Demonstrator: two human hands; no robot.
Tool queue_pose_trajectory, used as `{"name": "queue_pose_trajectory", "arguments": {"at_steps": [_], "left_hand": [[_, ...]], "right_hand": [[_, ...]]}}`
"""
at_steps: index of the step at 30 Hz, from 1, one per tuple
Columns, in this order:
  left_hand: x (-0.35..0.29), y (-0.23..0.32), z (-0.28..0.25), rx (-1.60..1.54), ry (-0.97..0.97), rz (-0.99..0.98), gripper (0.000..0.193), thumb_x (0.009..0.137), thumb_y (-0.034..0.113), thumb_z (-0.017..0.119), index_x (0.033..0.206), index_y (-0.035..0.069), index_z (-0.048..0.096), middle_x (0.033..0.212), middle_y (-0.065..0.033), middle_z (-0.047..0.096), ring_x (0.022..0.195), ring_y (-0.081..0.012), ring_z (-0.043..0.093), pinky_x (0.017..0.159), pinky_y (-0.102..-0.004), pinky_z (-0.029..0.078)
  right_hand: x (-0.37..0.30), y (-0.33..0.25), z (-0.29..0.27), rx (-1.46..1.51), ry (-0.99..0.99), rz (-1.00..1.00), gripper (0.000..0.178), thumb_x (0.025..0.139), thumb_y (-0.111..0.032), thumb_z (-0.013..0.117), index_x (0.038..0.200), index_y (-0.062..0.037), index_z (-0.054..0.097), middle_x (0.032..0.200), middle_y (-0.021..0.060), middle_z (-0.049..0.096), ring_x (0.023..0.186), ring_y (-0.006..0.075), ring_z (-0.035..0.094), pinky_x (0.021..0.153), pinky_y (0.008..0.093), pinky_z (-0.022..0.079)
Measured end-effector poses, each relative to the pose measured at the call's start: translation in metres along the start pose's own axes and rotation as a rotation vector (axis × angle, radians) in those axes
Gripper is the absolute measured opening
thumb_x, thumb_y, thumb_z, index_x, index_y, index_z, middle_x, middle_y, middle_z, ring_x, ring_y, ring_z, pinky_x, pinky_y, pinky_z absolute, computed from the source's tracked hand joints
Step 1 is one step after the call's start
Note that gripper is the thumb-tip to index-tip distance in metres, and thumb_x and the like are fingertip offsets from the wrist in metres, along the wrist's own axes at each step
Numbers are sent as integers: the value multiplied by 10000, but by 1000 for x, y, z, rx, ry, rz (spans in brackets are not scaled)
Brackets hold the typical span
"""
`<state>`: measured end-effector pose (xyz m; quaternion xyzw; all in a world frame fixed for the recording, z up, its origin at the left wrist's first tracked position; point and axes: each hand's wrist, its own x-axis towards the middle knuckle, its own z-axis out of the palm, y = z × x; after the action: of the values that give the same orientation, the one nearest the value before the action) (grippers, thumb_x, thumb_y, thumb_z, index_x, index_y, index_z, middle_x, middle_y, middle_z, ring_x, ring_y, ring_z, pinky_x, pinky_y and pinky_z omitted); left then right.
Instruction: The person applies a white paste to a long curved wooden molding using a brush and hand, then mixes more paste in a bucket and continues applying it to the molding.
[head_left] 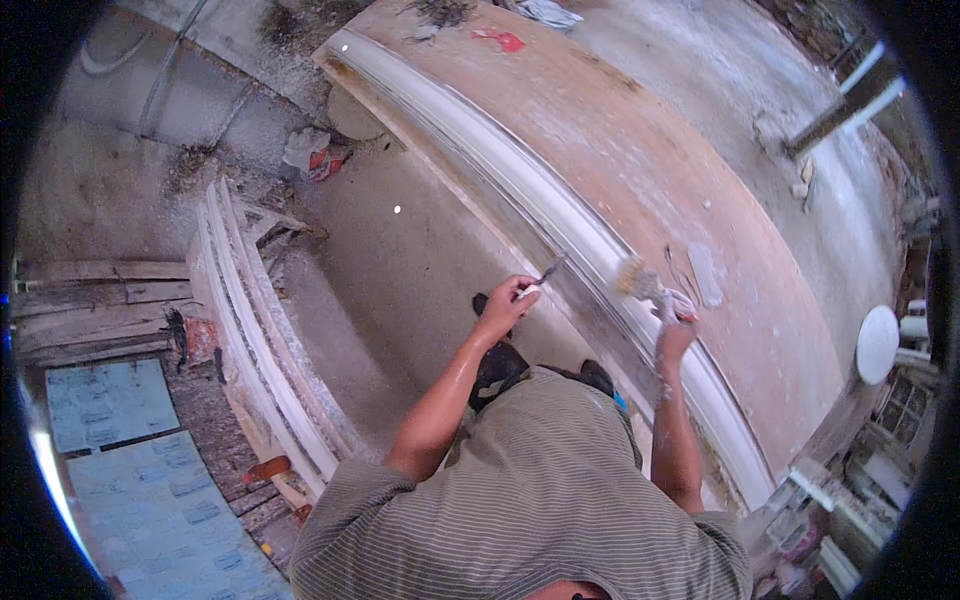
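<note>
A long white moulding [600,237] with lengthwise ridges runs along the near edge of a wide pinkish-brown board [620,140]. Closed around a brush [637,278] with pale, frayed bristles, my right hand [677,338] is over the moulding, bristles pointing up and left. My left hand [507,306] is pinching a slim tool [551,268] with a narrow dark blade, perhaps a small spatula; its tip reaches the moulding's near side. Most of the handle is hidden by my fingers. Right of the brush, a flat whitish piece [704,275] lies on the board beside a thin dark looped thing [680,266].
Another set of long white curved strips [270,330] stands at the left. Beyond it are pale blue sheets [165,510] and wooden planks [110,300]. A red and white bag [315,155] lies on the floor. A white round object [877,345] is at the far right.
</note>
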<state>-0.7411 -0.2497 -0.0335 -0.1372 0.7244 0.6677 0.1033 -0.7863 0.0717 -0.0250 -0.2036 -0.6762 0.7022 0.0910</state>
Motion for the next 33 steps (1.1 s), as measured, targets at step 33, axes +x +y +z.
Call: {"name": "queue_pose_trajectory", "arguments": {"at_steps": [33], "left_hand": [[452, 104, -747, -39, 274, -122, 263, 923, 178, 662, 1141, 53, 586, 890, 6, 603, 666, -56, 535, 544, -232, 465]], "right_hand": [[208, 7, 1052, 332, -364, 133, 212, 900, -186, 648, 977, 5, 699, 886, 84, 699, 764, 180, 678, 673, 324, 575]]}}
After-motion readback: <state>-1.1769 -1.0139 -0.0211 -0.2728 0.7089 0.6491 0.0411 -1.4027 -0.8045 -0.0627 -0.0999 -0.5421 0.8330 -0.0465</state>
